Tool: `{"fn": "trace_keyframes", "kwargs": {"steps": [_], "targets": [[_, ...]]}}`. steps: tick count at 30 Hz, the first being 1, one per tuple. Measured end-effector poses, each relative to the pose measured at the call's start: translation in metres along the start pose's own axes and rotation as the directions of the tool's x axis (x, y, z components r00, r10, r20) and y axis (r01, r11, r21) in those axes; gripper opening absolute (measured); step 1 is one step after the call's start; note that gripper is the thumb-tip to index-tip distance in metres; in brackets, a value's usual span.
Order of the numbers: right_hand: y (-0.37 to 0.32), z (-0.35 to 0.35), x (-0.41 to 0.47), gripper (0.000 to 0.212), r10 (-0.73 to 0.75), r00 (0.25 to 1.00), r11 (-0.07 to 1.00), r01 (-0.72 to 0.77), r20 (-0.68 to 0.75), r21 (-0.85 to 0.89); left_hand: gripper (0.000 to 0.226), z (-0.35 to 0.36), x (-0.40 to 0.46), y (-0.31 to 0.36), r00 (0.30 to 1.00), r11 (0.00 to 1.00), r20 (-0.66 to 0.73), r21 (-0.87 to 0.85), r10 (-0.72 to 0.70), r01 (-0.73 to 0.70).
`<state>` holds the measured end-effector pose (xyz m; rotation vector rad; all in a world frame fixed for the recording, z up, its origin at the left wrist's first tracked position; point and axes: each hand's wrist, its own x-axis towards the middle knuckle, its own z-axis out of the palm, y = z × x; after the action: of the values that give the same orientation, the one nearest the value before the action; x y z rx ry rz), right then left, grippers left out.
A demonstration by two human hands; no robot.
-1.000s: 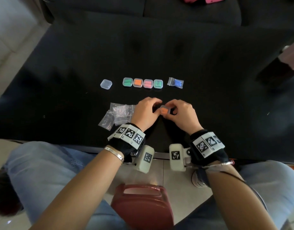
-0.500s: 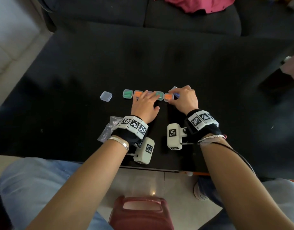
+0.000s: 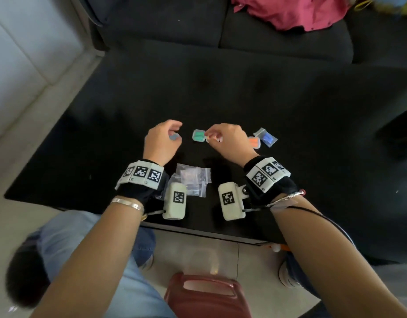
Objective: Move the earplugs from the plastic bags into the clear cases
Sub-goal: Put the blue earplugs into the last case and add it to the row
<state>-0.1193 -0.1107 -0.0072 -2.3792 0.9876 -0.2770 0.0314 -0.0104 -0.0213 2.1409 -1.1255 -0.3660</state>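
My left hand [image 3: 162, 141] curls its thumb and fingers round the empty clear case [image 3: 174, 136] on the black table [image 3: 312, 134]. My right hand [image 3: 229, 141] hovers with loosely curled fingers over the row of filled cases and hides the middle ones. To its left the green-filled case [image 3: 198, 135] shows. The orange-filled case [image 3: 254, 142] lies at the row's right end. Beside that case lies a small plastic bag with blue earplugs [image 3: 266, 137].
A pile of empty clear bags [image 3: 193, 180] lies near the table's front edge between my wrists. A dark sofa [image 3: 175, 24] with a pink cloth [image 3: 294, 12] stands behind the table. A red stool [image 3: 207, 294] sits between my knees.
The orange-filled case was set at the right end of the row and released. My left hand moved left onto the empty clear case. My right hand slid left over the row.
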Motion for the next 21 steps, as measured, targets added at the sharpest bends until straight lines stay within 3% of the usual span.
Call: {"fn": "trace_keyframes", "kwargs": {"steps": [3,6,9,12,16,21], "targets": [[-0.024,0.02,0.019,0.032,-0.037,0.996,0.999,0.035,0.076,0.025,0.052,-0.007,0.011,-0.029,0.989,0.985,0.101,0.15,-0.107,0.091],[-0.042,0.039,0.036,0.04,-0.059,0.981,0.998,0.059,0.186,0.005,0.057,-0.001,0.018,-0.039,0.977,0.978,0.173,0.188,-0.121,0.088],[-0.051,0.051,0.045,0.04,-0.018,0.957,0.998,0.036,0.29,-0.057,0.047,0.002,0.023,-0.038,0.986,0.973,0.134,0.22,-0.1,0.069],[-0.055,0.048,0.043,0.035,-0.034,0.955,0.998,0.049,0.294,-0.045,0.042,-0.004,0.021,-0.039,0.997,0.989,0.074,0.149,-0.029,0.018],[-0.048,0.035,0.019,0.033,0.035,0.991,0.946,-0.075,0.131,0.315,0.044,-0.011,-0.001,-0.021,0.981,0.984,-0.077,0.004,0.179,-0.18],[-0.02,0.023,-0.031,0.01,0.064,0.99,0.693,-0.134,0.125,0.708,0.035,-0.001,-0.038,0.001,0.915,0.906,-0.052,-0.126,0.4,-0.403]]}}
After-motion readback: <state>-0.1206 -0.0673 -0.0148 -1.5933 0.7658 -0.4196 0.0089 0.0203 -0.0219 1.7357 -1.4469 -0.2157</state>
